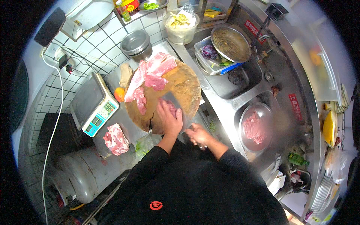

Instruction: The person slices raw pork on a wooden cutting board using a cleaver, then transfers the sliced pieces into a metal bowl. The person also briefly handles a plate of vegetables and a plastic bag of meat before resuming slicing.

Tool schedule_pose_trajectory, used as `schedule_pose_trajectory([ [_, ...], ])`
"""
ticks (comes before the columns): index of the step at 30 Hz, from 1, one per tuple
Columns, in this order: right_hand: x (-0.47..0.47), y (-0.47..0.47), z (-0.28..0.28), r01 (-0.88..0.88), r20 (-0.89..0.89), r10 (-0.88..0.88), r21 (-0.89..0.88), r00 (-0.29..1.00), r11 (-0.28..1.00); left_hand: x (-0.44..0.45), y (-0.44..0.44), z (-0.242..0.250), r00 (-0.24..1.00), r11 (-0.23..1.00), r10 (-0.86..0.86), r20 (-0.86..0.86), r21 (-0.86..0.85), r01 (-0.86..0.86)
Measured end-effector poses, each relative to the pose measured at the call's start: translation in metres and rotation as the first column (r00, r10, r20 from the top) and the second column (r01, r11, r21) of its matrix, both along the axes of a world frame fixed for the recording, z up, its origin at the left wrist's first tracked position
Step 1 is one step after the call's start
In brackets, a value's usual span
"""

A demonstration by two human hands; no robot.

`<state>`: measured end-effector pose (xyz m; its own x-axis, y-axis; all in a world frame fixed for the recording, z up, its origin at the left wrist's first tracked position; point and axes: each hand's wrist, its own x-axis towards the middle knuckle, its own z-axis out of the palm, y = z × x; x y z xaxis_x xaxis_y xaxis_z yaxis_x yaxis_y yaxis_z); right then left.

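A wide cleaver blade point(185, 119) lies over the front of the round wooden chopping block point(185, 81). My right hand point(199, 135) grips its handle at the block's near edge. With fingers together, my left hand point(170, 118) cups a small piece of raw meat point(171, 106) against the blade; most of that piece is hidden under the palm. A large slab of raw meat point(157, 66) rests at the far left of the block, with darker cut pieces point(140, 101) hanging from or lying beside it. A crack runs into the block's front edge.
Left of the block are a digital scale point(94, 104), an orange fruit point(119, 94) and another meat chunk point(116, 139). Stacked metal bowls point(136, 45) stand behind. On the right, a sink point(239, 81) adjoins a basin holding a metal bowl point(265, 111) of sliced meat point(254, 128).
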<state>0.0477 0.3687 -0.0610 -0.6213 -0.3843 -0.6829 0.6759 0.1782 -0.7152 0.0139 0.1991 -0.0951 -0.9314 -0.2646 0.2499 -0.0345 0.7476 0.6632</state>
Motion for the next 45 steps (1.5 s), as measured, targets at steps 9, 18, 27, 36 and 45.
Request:
schedule_pose_trajectory([
  [9, 0.005, 0.005, 0.043, -0.092, -0.521, 0.146, 0.129, 0.841, 0.987, -0.048, -0.05, 0.049, 0.97, 0.971, 0.229, -0.085, -0.049, -0.234],
  [18, 0.073, 0.093, 0.049, 0.198, -0.209, -0.184, 0.046, 0.96, 0.979, -0.113, 0.019, 0.118, 0.948, 0.283, -0.222, -0.227, 0.916, 0.285],
  [27, 0.085, 0.11, 0.033, 0.308, -0.233, -0.282, 0.083, 0.931, 0.948, -0.054, 0.298, 0.148, 0.649, 0.211, -0.737, -0.187, 0.849, 0.484],
  [36, 0.062, 0.091, 0.015, 0.21, -0.21, -0.178, 0.14, 0.961, 0.968, -0.046, 0.202, 0.129, 0.791, 0.555, -0.607, -0.076, 0.672, 0.491],
  [45, 0.025, 0.044, 0.025, 0.175, -0.53, 0.196, 0.569, 0.825, 0.804, -0.096, -0.061, 0.038, 0.96, 0.948, -0.275, -0.053, -0.182, 0.262],
])
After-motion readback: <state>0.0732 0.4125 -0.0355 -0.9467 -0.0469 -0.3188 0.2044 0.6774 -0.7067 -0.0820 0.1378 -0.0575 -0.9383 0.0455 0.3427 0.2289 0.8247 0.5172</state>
